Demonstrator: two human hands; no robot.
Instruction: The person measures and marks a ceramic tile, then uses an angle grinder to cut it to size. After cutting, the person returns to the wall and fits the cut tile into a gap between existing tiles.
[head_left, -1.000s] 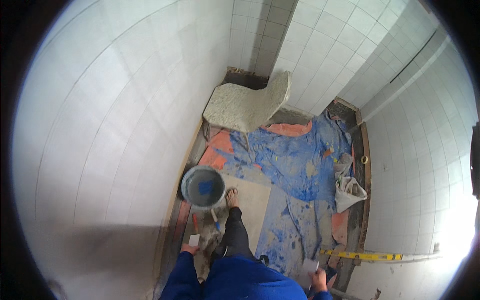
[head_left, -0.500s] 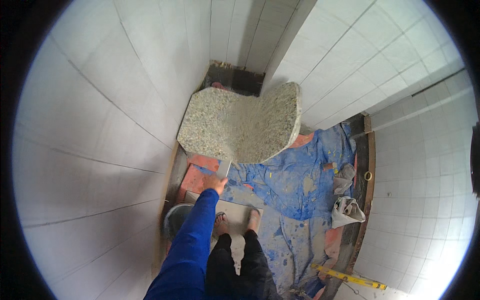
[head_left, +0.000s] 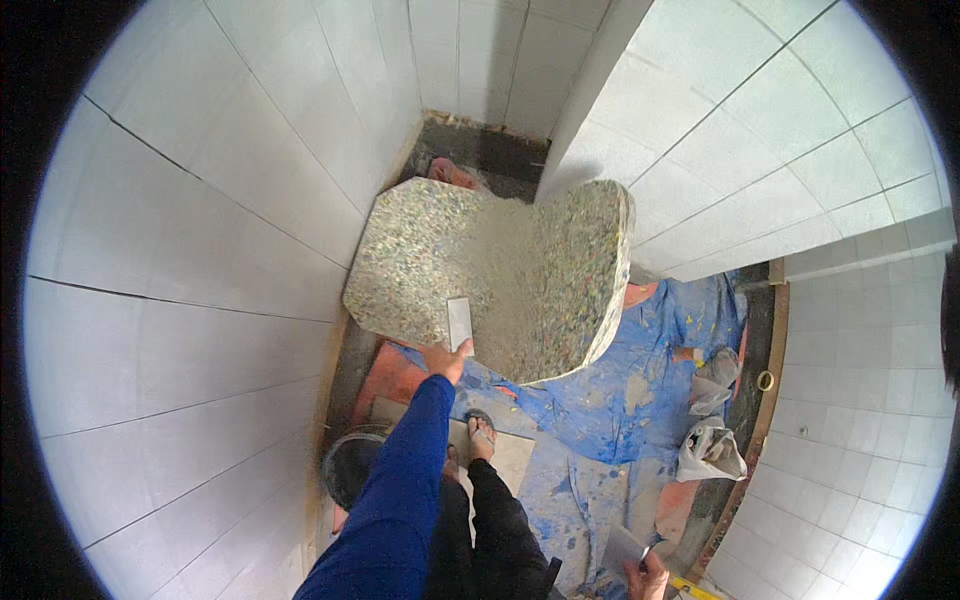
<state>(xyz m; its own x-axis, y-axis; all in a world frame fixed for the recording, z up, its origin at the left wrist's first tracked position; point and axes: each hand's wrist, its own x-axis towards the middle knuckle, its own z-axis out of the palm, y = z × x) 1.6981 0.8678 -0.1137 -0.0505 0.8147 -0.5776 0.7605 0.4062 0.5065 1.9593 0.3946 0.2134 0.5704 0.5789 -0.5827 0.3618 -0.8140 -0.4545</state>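
My left hand (head_left: 450,360), at the end of a blue sleeve, reaches to the near edge of a thick speckled foam sheet (head_left: 410,255). It is closed on a whitish rectangular plate (head_left: 459,322), which lies over the sheet's surface. The sheet's left part is flat, and its right part curves up toward the tiled wall. At the lower right my right hand (head_left: 648,577) is closed around a flat-bladed trowel (head_left: 622,550) with a grey blade. The handle is mostly hidden by the fingers.
A dark bucket (head_left: 350,470) stands by the left wall, near my feet. Stained blue tarpaulin (head_left: 585,500) covers much of the floor. A white bag (head_left: 712,450) and a tape roll (head_left: 765,380) are at the right. A yellow spirit level (head_left: 690,588) lies beyond my right hand.
My right hand has come into view at the lower right with the trowel. The left hand's plate now shows over the foam sheet, past its near edge. My feet have shifted.
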